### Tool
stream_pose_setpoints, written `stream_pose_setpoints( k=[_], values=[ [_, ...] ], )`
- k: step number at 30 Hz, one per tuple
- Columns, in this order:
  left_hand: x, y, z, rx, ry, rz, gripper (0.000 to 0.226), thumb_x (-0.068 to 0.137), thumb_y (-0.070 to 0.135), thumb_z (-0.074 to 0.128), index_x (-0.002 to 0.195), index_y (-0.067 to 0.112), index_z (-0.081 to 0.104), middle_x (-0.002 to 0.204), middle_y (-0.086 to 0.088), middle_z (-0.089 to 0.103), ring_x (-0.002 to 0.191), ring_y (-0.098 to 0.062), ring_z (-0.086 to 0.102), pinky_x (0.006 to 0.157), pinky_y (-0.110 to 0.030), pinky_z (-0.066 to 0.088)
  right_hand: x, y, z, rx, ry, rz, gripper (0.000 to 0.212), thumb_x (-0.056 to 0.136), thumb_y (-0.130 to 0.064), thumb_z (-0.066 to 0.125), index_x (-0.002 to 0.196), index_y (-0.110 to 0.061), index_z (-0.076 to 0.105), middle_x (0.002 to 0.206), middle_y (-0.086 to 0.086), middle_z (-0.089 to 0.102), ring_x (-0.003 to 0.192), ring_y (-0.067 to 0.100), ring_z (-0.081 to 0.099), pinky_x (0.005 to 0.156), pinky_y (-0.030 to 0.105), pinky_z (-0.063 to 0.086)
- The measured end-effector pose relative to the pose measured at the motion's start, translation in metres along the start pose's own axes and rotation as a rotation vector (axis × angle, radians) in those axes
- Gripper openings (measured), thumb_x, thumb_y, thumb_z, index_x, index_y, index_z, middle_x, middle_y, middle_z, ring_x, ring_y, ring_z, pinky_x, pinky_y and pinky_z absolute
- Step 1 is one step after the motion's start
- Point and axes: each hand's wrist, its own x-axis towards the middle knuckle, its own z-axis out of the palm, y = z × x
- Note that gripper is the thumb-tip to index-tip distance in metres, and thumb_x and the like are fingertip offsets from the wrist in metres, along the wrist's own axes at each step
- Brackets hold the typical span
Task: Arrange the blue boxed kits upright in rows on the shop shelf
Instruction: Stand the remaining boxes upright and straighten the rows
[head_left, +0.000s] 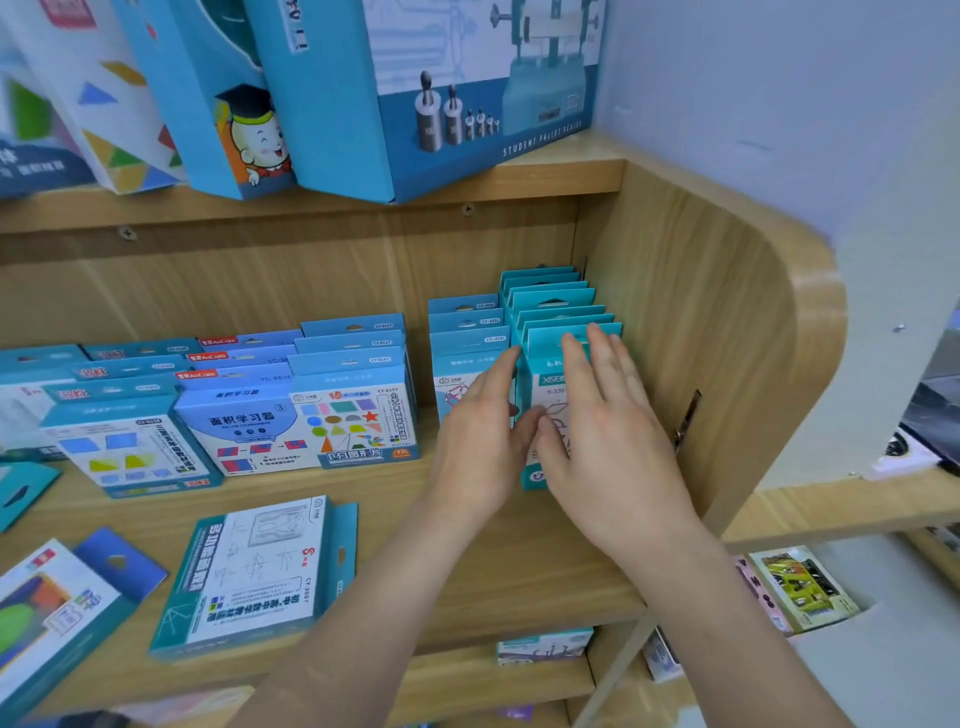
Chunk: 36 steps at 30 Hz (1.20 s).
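Both hands are up at the right end of the middle shelf (467, 571), in the corner by the curved wooden side panel (675, 322). The right hand (608, 436) lies flat against the face of the front teal kit (548, 382), fingers straight and side by side, tips reaching up to its hanging tab. Nothing is gripped, it's just an open palm on the card. The left hand (480, 431) is open too, fingers straight and pointing up along the seam where that kit meets the neighbouring row of pale blue kits (465, 332). Whether it touches one box or both, I cannot tell. The two thumbs sit close together low on the kit's front.

Behind the front kit the teal row (550, 293) stands upright, tab behind tab, running back toward the rear wall just beside the side panel. Further left are more upright rows: a kit with coloured shapes (358, 410) heads one and a white-and-blue kit (244, 421) heads the next. At the front of the board a teal-edged kit (249, 571) lies flat on its back, and another flat kit (47, 613) lies at the left edge. On the upper shelf (561, 171) a big blue scales box (441, 93) stands tilted
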Motion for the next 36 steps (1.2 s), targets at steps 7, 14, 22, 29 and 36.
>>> stream_pose_setpoints(
  k=[7, 14, 22, 29, 36],
  values=[
    [-0.02, -0.01, -0.026, 0.027, -0.007, 0.009, 0.049, 0.09, 0.019, 0.062, 0.136, 0.022, 0.045, 0.13, 0.006, 0.054, 0.098, -0.006, 0.061, 0.086, -0.032, 0.052, -0.016, 0.001, 0.007, 0.163, 0.153, -0.083, 0.055, 0.091, -0.014, 0.055, 0.142, -0.011, 0.037, 0.145, 0.01, 0.04, 0.136, 0.022, 0.033, 0.112, 0.037, 0.031],
    [-0.095, -0.075, -0.102, 0.181, 0.048, -0.255, 0.025, 0.087, 0.006, 0.058, 0.107, 0.019, 0.068, 0.113, 0.01, 0.064, 0.1, -0.009, 0.06, 0.085, -0.025, 0.05, -0.026, -0.023, 0.044, 0.34, 0.032, -0.165, 0.051, 0.087, -0.01, 0.058, 0.136, -0.011, 0.046, 0.136, 0.007, 0.05, 0.126, 0.022, 0.042, 0.106, 0.024, 0.027],
    [-0.154, -0.122, -0.117, 0.619, -0.164, -0.563, 0.058, 0.094, 0.047, 0.039, 0.146, 0.024, 0.028, 0.157, -0.009, 0.018, 0.145, -0.025, 0.011, 0.116, -0.04, 0.013, -0.03, -0.062, 0.09, 0.383, -0.378, -0.092, 0.06, 0.091, -0.022, 0.055, 0.146, -0.017, 0.032, 0.141, 0.006, 0.048, 0.129, 0.022, 0.041, 0.104, 0.023, 0.026],
    [-0.166, -0.107, -0.108, 0.81, -0.255, -0.558, 0.075, 0.084, 0.063, 0.013, 0.144, 0.021, 0.032, 0.152, -0.014, 0.03, 0.141, -0.03, 0.026, 0.106, -0.047, 0.037, -0.041, -0.088, 0.119, 0.401, -0.678, -0.104, 0.06, 0.094, -0.033, 0.051, 0.147, -0.024, 0.025, 0.142, -0.001, 0.047, 0.131, 0.019, 0.037, 0.101, 0.025, 0.031],
    [-0.189, -0.103, -0.117, 0.74, -0.22, -0.464, 0.072, 0.057, 0.058, 0.073, 0.116, 0.019, 0.061, 0.124, -0.006, 0.064, 0.117, -0.022, 0.059, 0.071, -0.03, 0.057, -0.033, -0.099, 0.137, 0.611, -0.603, 0.039, 0.053, 0.087, -0.026, 0.06, 0.136, -0.03, 0.037, 0.126, -0.005, 0.06, 0.113, 0.018, 0.055, 0.088, 0.029, 0.045]
  ],
)
